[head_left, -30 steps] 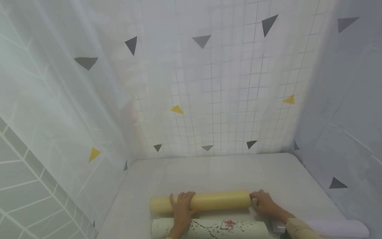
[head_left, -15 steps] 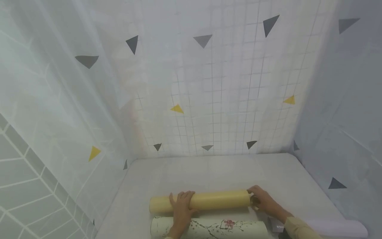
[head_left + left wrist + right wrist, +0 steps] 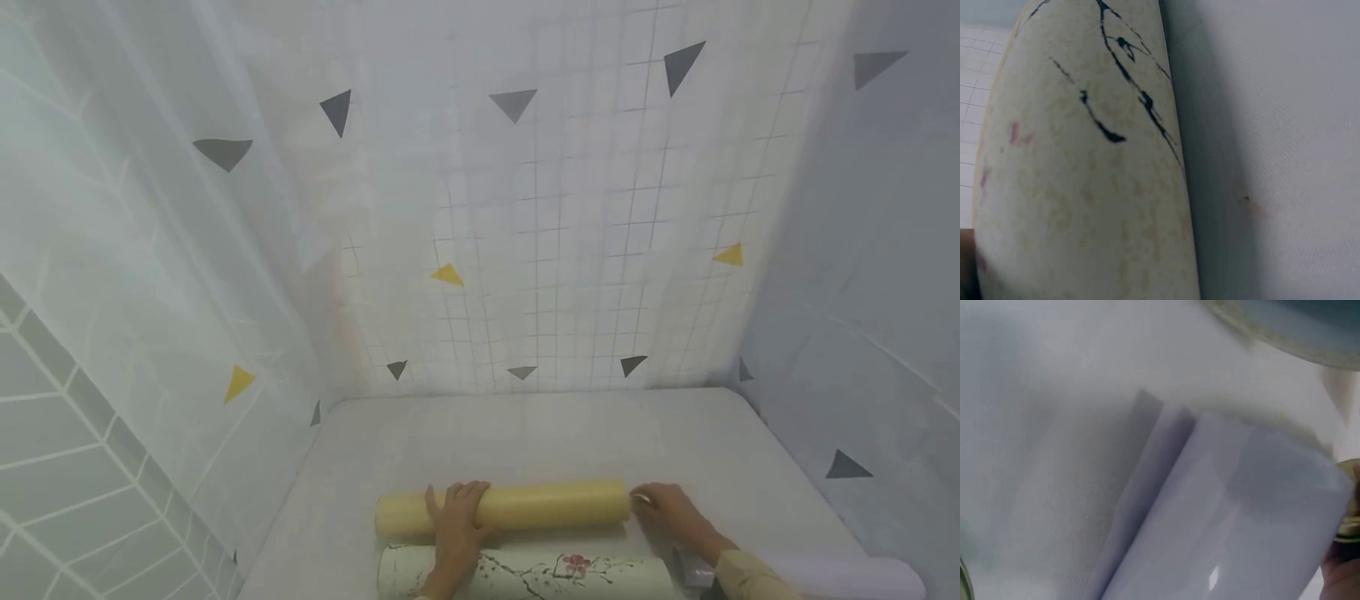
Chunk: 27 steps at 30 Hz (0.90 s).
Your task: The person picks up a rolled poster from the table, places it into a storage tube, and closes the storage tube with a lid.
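A yellow roll point(image 3: 555, 504) lies crosswise on the white surface. My left hand point(image 3: 457, 525) rests on its left part with fingers spread over the top. At the roll's right end, my right hand point(image 3: 675, 512) has its thumb and fingers curled round a small round yellowish thing point(image 3: 1349, 522); its kind is unclear. Nearer me lies a pale roll with painted branches and a red blossom point(image 3: 577, 571), partly behind the left forearm. It fills much of the left wrist view, where only a dark sliver of hand shows at the edge.
A glossy white-lilac roll point(image 3: 847, 575) lies to the right, partly under the right sleeve point(image 3: 753, 575). Beside it is a small grey block-like item point(image 3: 696, 571). Walls covered in pale sheeting with grey and yellow triangles point(image 3: 448, 273) surround the white surface point(image 3: 525, 433).
My right hand has shifted slightly about the roll's right end, rising, then lowering and drawing a little to the right. My left hand has stayed put on the yellow roll.
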Tool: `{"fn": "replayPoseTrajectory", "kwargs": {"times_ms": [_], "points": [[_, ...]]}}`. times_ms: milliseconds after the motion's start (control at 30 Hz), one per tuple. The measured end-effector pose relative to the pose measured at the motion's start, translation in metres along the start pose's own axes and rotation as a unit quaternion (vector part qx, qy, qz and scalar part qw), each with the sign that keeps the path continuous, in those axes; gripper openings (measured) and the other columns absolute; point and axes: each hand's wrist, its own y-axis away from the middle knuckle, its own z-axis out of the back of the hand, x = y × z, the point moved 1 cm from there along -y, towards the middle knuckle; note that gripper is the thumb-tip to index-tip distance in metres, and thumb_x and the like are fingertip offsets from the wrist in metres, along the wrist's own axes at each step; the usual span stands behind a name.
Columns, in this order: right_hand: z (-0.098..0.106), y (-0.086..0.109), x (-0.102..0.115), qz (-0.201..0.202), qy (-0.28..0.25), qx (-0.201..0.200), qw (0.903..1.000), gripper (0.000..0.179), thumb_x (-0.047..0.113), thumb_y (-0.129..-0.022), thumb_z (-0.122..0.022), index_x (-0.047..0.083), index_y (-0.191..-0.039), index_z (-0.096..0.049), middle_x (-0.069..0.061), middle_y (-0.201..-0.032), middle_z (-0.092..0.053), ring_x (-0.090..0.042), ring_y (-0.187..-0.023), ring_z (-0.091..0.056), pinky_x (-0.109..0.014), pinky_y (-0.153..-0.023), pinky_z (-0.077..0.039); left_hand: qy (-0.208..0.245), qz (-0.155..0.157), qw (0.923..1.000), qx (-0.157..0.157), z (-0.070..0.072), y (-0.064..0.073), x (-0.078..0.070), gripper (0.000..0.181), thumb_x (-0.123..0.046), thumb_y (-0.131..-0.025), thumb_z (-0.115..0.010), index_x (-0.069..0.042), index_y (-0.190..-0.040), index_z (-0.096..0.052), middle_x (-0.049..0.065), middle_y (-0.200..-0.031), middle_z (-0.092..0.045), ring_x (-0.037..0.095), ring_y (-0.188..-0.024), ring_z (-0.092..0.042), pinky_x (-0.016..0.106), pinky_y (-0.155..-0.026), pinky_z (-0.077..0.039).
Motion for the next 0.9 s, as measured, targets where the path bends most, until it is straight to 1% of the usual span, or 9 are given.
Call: {"fn": "replayPoseTrajectory", "kwargs": {"times_ms": [67, 200, 367, 500, 567, 667, 767, 833, 900], "points": [[-0.001, 0.000, 0.003, -0.003, 0.000, 0.010, 0.9999, 0.017, 0.002, -0.090, -0.067, 0.000, -0.106, -0.072, -0.020, -0.109, -0.077, -0.038, -0.106, -0.072, -0.058, -0.098, -0.057, -0.001, 0.000, 1.0000, 0.002, 0.001, 0.000, 0.000, 0.076, -0.032, -0.056, -0.095, -0.025, -0.126, -0.067, -0.006, -0.127, -0.074, 0.022, -0.123, -0.062, 0.076, -0.120, -0.015], [-0.002, -0.001, 0.006, -0.015, 0.002, 0.013, 0.9998, 0.022, 0.005, -0.096, -0.061, -0.004, -0.115, -0.068, -0.023, -0.114, -0.074, -0.041, -0.109, -0.070, -0.060, -0.101, -0.055, -0.008, -0.007, 0.9999, -0.009, 0.004, 0.002, 0.001, 0.077, -0.032, -0.054, -0.095, -0.024, -0.125, -0.068, -0.005, -0.126, -0.074, 0.023, -0.120, -0.063, 0.077, -0.119, -0.017], [-0.002, -0.002, 0.008, -0.035, -0.014, 0.001, 0.9993, 0.031, 0.007, -0.102, -0.050, -0.009, -0.127, -0.060, -0.030, -0.126, -0.068, -0.047, -0.121, -0.064, -0.062, -0.107, -0.051, -0.008, -0.012, 0.9997, -0.018, 0.002, 0.002, 0.000, 0.077, -0.031, -0.054, -0.096, -0.024, -0.125, -0.068, -0.005, -0.125, -0.075, 0.023, -0.120, -0.063, 0.077, -0.118, -0.019], [-0.003, -0.007, 0.012, -0.051, -0.025, 0.000, 0.9984, 0.040, 0.016, -0.107, -0.046, -0.007, -0.138, -0.053, -0.030, -0.140, -0.059, -0.050, -0.134, -0.054, -0.066, -0.115, -0.042, 0.004, -0.018, 0.9995, -0.027, 0.000, 0.002, 0.000, 0.077, -0.031, -0.054, -0.095, -0.023, -0.126, -0.068, -0.005, -0.126, -0.074, 0.024, -0.120, -0.063, 0.077, -0.117, -0.018], [-0.004, -0.009, 0.014, -0.065, -0.033, 0.001, 0.9974, 0.045, 0.024, -0.109, -0.043, -0.006, -0.141, -0.050, -0.031, -0.143, -0.056, -0.051, -0.137, -0.050, -0.067, -0.117, -0.039, 0.007, -0.019, 0.9994, -0.030, 0.000, 0.002, 0.001, 0.077, -0.032, -0.055, -0.095, -0.023, -0.126, -0.068, -0.005, -0.126, -0.074, 0.023, -0.121, -0.063, 0.077, -0.117, -0.018], [-0.005, -0.011, 0.016, -0.076, -0.046, -0.011, 0.9960, 0.051, 0.032, -0.111, -0.038, -0.008, -0.139, -0.050, -0.031, -0.137, -0.059, -0.051, -0.133, -0.053, -0.068, -0.115, -0.041, 0.010, -0.018, 0.9993, -0.031, -0.001, 0.002, 0.002, 0.077, -0.032, -0.055, -0.095, -0.022, -0.127, -0.068, -0.005, -0.127, -0.074, 0.023, -0.121, -0.063, 0.076, -0.118, -0.017], [-0.006, -0.013, 0.018, -0.089, -0.064, -0.026, 0.9936, 0.052, 0.033, -0.112, -0.033, -0.009, -0.132, -0.055, -0.027, -0.127, -0.064, -0.047, -0.123, -0.060, -0.063, -0.109, -0.048, 0.009, -0.021, 0.9991, -0.036, -0.002, 0.002, 0.002, 0.077, -0.032, -0.054, -0.095, -0.023, -0.126, -0.069, -0.005, -0.125, -0.075, 0.023, -0.119, -0.063, 0.076, -0.117, -0.019], [-0.008, -0.015, 0.019, -0.102, -0.089, -0.025, 0.9904, 0.050, 0.031, -0.112, -0.031, -0.008, -0.126, -0.058, -0.021, -0.115, -0.067, -0.038, -0.108, -0.064, -0.054, -0.096, -0.056, 0.008, -0.024, 0.9989, -0.040, -0.002, 0.001, 0.002, 0.077, -0.032, -0.053, -0.095, -0.023, -0.125, -0.069, -0.005, -0.124, -0.075, 0.023, -0.118, -0.063, 0.076, -0.116, -0.020], [-0.009, -0.017, 0.021, -0.124, -0.108, -0.019, 0.9861, 0.047, 0.032, -0.112, -0.030, -0.004, -0.119, -0.060, -0.013, -0.101, -0.065, -0.027, -0.092, -0.062, -0.042, -0.079, -0.057, 0.003, -0.025, 0.9989, -0.041, -0.001, 0.001, 0.001, 0.078, -0.032, -0.053, -0.096, -0.023, -0.125, -0.069, -0.006, -0.124, -0.075, 0.022, -0.118, -0.063, 0.076, -0.116, -0.021]]}}
